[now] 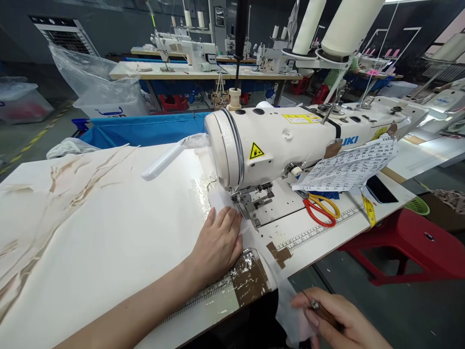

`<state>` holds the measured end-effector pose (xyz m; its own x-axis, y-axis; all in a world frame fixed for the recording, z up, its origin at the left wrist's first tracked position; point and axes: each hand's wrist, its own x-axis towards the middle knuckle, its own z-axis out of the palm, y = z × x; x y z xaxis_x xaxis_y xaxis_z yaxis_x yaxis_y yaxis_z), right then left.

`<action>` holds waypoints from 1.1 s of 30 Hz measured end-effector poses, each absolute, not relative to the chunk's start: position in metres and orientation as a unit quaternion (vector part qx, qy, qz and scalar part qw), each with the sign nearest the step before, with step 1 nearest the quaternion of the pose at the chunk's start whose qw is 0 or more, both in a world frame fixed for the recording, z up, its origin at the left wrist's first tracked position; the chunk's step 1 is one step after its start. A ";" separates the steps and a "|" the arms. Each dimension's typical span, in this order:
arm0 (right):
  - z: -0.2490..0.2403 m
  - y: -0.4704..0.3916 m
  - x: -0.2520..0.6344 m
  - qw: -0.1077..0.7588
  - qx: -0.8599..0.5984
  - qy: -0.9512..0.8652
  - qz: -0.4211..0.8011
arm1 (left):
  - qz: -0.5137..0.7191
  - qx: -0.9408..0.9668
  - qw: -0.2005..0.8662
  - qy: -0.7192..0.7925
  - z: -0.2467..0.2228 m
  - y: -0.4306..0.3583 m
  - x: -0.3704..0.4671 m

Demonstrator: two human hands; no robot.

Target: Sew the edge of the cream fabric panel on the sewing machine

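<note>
Head view: a white sewing machine (265,140) stretches from the centre toward two o'clock over a white table (119,232)
White cloth: a thin, sheer strip (286,303) runs from beside the needle area down past the table's near edge, toward five o'clock
Left hand: just below centre, toward six o'clock (218,237), palm down on the cloth beside the needle area, fingers extended, lightly bent and close together, pinching nothing visible
Right hand: toward five o'clock, off the table's near edge (337,317), fingers curled around a wooden-handled tool (325,312) with a thin metal shaft, fingertips at the lower end of the white cloth
Three o'clock: a printed sheet (348,167) leans by the machine; a dark phone (381,189) and a yellow tape measure (369,211) lie near it
Toward four o'clock: scissors (319,213) with one red and one yellow handle loop rest on the table; farther out stands a red stool (421,242)
Nine o'clock: crumpled beige cloth (72,179) spreads over the table
One o'clock: large white thread cones (348,29) stand above the machine
</note>
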<state>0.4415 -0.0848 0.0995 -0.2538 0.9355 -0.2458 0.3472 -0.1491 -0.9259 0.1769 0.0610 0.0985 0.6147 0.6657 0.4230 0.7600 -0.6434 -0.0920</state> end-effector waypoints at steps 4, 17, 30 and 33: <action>0.102 -0.073 0.435 0.275 -0.515 -0.630 0.513 | -0.188 -0.888 0.134 -0.398 0.098 0.062 0.177; 0.089 -0.056 0.409 0.353 -0.504 -0.574 0.540 | -0.174 -0.880 0.158 -0.414 0.101 0.067 0.181; 0.080 -0.078 0.356 0.467 -0.435 -0.228 0.736 | -0.170 -0.884 0.161 -0.404 0.102 0.066 0.174; 0.079 -0.078 0.364 0.459 -0.434 -0.217 0.744 | -0.165 -0.882 0.151 -0.415 0.102 0.067 0.173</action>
<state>0.3643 -0.0780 0.0785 -0.2025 0.8713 -0.4471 -0.4947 -0.4850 -0.7211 0.1735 0.0669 0.1018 0.6013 0.6824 0.4157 0.7816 -0.6103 -0.1288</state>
